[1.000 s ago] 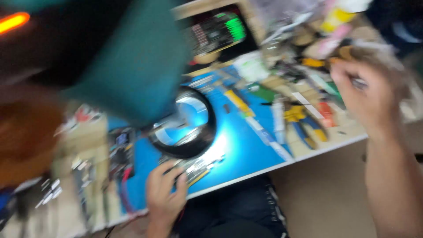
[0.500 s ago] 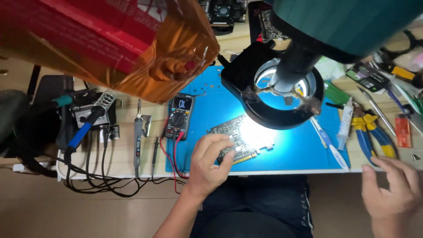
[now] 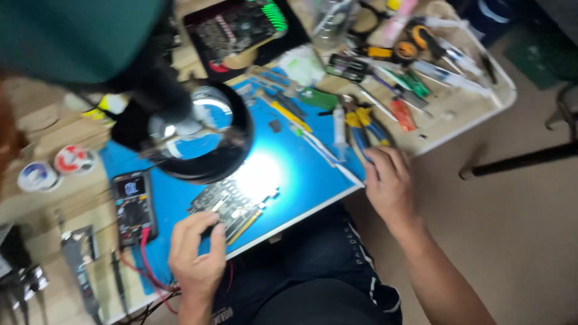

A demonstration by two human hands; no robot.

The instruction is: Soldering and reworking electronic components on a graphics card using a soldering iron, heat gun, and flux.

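A dark circuit board [image 3: 235, 203] lies on the blue work mat [image 3: 301, 174] under a round magnifier lamp [image 3: 192, 135]. My left hand [image 3: 195, 256] rests at the board's near left corner, fingers curled over its edge. My right hand [image 3: 388, 180] lies flat on the mat's right edge, fingertips beside blue and yellow pliers [image 3: 364, 129] and a syringe [image 3: 339, 129]. It holds nothing that I can see.
A black multimeter [image 3: 133, 207] with red leads sits left of the board. Screwdrivers, cutters and several small tools crowd the table's far right [image 3: 415, 78]. Another circuit board [image 3: 241, 27] lies at the back. Solder reels [image 3: 54, 165] lie at the left. My legs are under the table.
The view swung right and tilted. My right hand moved from the table's near right corner up to the mat's right edge by the pliers. My left hand stayed at the board.
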